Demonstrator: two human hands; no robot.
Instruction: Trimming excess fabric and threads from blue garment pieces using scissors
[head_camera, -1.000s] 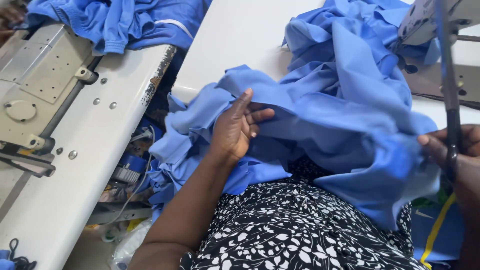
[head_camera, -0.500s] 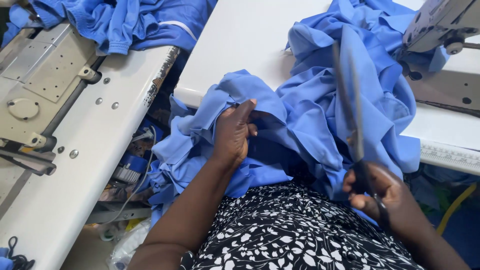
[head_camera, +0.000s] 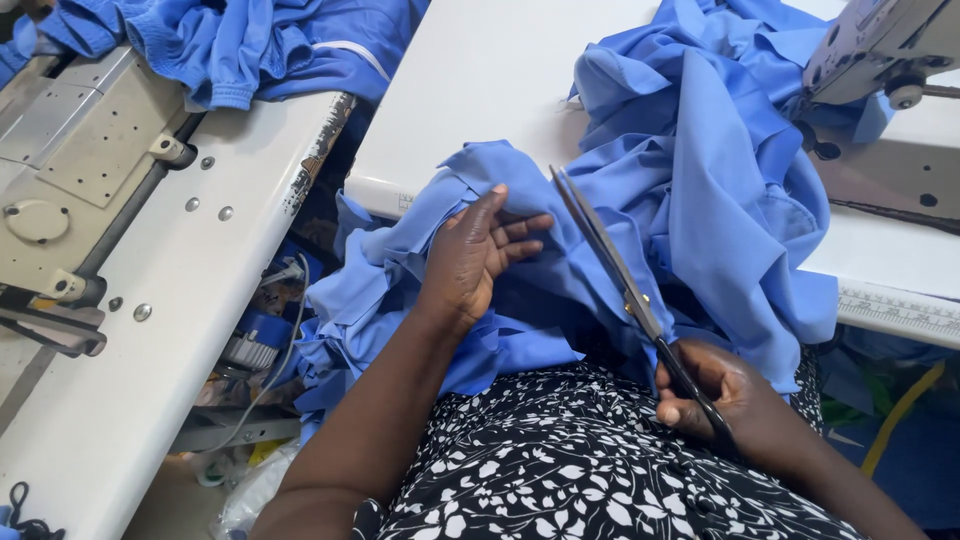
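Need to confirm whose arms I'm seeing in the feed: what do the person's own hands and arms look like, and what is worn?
Both hands are bare: no gloves, rings or wristbands visible. The left hand and its forearm are uncovered right down to the bottom edge of the picture, with no sleeve showing. The right hand and wrist are likewise bare. The person wears a black garment printed with small white flowers.

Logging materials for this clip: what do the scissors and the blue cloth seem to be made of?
Scissors in the right hand: blades look like bare grey metal with a dull sheen; handles dark, material unclear. Blue cloth under the left hand: thin matte woven fabric, judging by its soft folds and creases.
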